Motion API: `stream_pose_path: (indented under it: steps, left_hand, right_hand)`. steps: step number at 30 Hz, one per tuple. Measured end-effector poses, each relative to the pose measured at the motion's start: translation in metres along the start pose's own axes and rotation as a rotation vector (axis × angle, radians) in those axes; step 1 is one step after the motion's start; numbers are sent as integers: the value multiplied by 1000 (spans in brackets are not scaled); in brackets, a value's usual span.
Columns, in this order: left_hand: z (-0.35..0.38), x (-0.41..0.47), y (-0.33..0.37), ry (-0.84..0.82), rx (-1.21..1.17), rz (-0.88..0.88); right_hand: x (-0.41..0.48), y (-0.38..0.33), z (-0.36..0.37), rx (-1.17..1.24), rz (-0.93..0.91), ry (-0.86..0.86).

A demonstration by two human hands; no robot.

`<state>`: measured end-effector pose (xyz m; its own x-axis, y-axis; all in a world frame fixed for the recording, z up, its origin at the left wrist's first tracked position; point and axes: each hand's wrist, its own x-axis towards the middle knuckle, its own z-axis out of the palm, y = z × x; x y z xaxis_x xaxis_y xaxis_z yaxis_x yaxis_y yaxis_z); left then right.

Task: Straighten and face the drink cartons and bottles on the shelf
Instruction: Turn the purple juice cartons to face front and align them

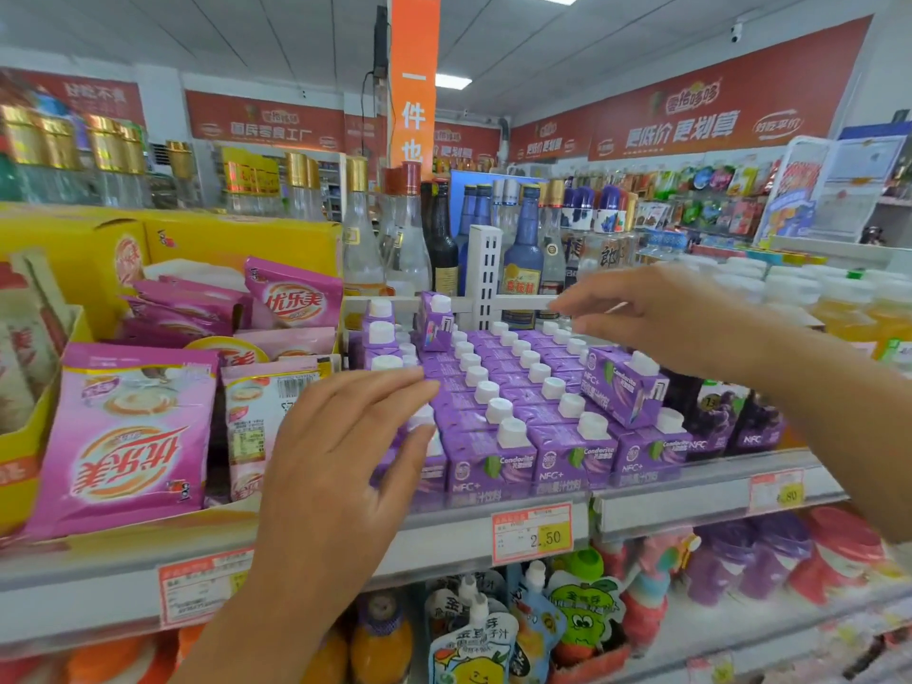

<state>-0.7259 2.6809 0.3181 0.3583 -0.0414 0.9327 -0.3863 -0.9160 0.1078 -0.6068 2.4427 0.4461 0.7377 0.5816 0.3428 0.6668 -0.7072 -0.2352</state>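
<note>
Purple cartons [513, 451] with white screw caps [512, 431] are packed in tight rows on the upper shelf [691, 491], above a yellow price tag [535, 533]. Most labels are faced front. Two are out of line. A tilted carton [624, 387] is lying skewed on top of the right-hand rows, and a rear carton [435, 320] is perched askew on top at the back left, near the white divider [486, 269]. Dark grape cartons [730, 424] are seen just beside the block on the right, pink pouches [123, 436] on the left and glass bottles [409, 239] behind.

The left hand [345, 436] is spread flat, fingers straight, over the front-left column. Nothing is held, and contact with the caps is likely but cannot be told for sure. The right hand [661, 318] is stretched out over the back rows with relaxed, extended fingers. Nothing is gripped, and whether anything is touched cannot be told.

Handling, judged: the cartons are small, light when taken singly, and stiff at the edges but dentable on the flat panels. The printed coating is probably a bit slick. The packed rows are best squared by flat pressure against the side or front, not by pinching. The two strays are best pinched across the side panels below the cap and then set upright into a gap, label forward. The cap is a poor hold, since the carton can swing from it. Neighbours are easily toppled by a careless sweep.
</note>
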Motion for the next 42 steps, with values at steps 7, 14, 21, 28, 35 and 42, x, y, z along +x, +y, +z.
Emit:
stream_pose_path:
  steps: [7,14,21,28,35,42]
  left_hand:
    - [-5,6,-26,-225,27,-187]
    - [-2,4,-29,-275,-19,-218]
    - [-2,5,-29,-286,-47,-248]
    - [-2,4,-32,-275,-45,-257]
    - [-10,14,-24,-272,-204,-387]
    - [-17,12,17,-299,-293,-352]
  right_hand:
    - [107,-23,59,-22,-55,-142]
    - [158,-24,104,48,79,-154]
    - [155,-24,121,193,148,-33]
    - [132,-36,121,388,112,188]
    - [35,-50,71,596,-17,220]
    - [-69,-43,53,672,-147,122]
